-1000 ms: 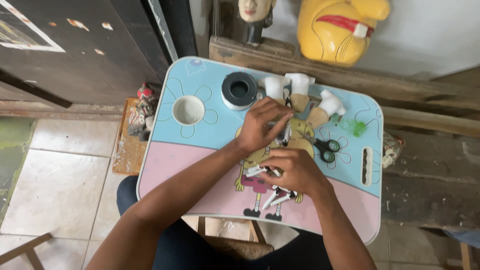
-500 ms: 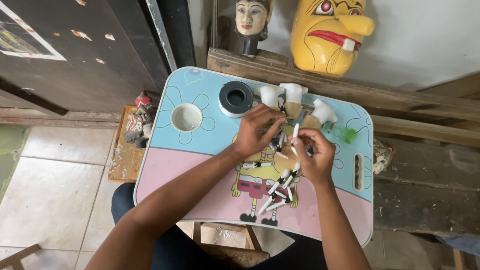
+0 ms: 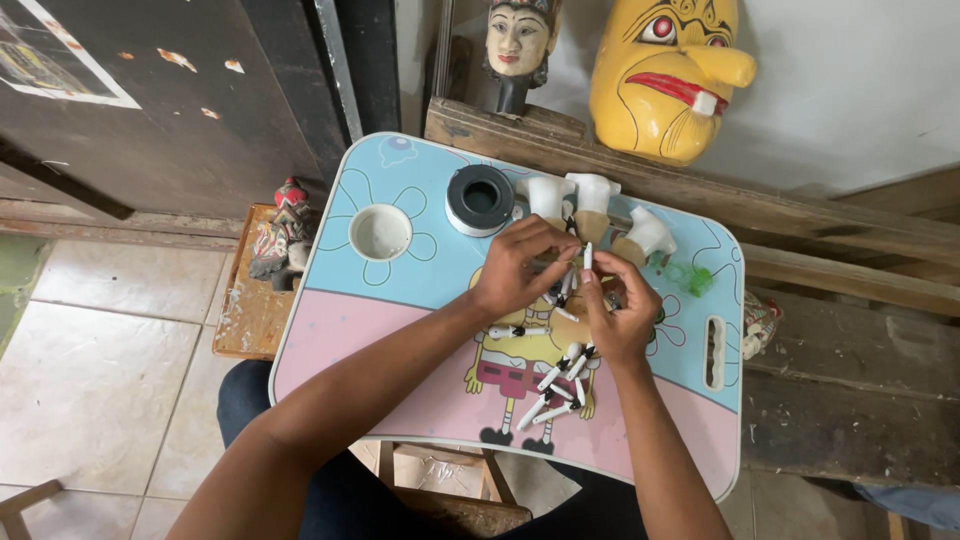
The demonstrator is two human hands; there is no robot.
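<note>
My left hand (image 3: 517,268) and my right hand (image 3: 618,308) meet over the middle of a small blue and pink lap table (image 3: 400,290) with a cartoon print. Between the fingertips of both hands stands a small white stick-like piece (image 3: 587,256), held upright. Several more small white pieces with black tips (image 3: 555,385) lie scattered on the table just below my hands. Three white upturned bottles (image 3: 594,192) stand right behind my fingers.
A black-lidded round jar (image 3: 480,198) and a white cup set in the table's holder (image 3: 380,232) stand at the back left. A green object (image 3: 693,277) lies at right. A yellow mask (image 3: 662,72) and a carved head (image 3: 518,42) rest on wooden planks behind. A small painted figure (image 3: 283,232) sits left.
My right hand rose from the scattered pieces to meet my left hand, and a white piece now stands between the fingertips. The view shifted downward.
</note>
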